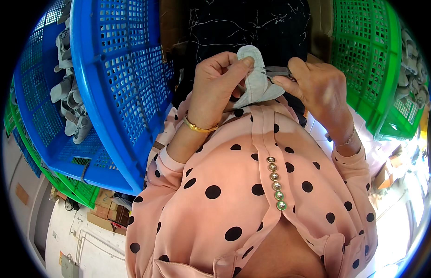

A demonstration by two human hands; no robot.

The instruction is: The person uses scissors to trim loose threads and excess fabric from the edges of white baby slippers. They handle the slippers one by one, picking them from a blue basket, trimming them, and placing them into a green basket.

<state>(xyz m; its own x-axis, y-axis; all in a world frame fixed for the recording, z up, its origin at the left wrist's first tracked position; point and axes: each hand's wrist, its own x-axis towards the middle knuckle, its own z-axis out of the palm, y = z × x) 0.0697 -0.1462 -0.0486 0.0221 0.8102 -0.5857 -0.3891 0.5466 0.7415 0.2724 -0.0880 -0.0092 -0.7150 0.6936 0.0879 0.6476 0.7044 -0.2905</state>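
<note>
A pale grey fabric shoe upper (258, 87) with stitched edges is pinched between the thumb and fingers of my left hand (216, 82), in front of my chest. My right hand (321, 87) is closed round what looks like a pair of scissors (277, 70). Their metal blades reach left to the edge of the upper, and my fingers cover most of the handles. Whether the blades touch the fabric, I cannot tell.
Black cloth (248, 25) with loose white threads lies beyond my hands. A tall blue plastic crate (88, 60) stands close on the left, with several grey shoes (79, 127) beside its lattice wall. On the right is a green crate (381, 69), with more shoes (410, 58) behind it.
</note>
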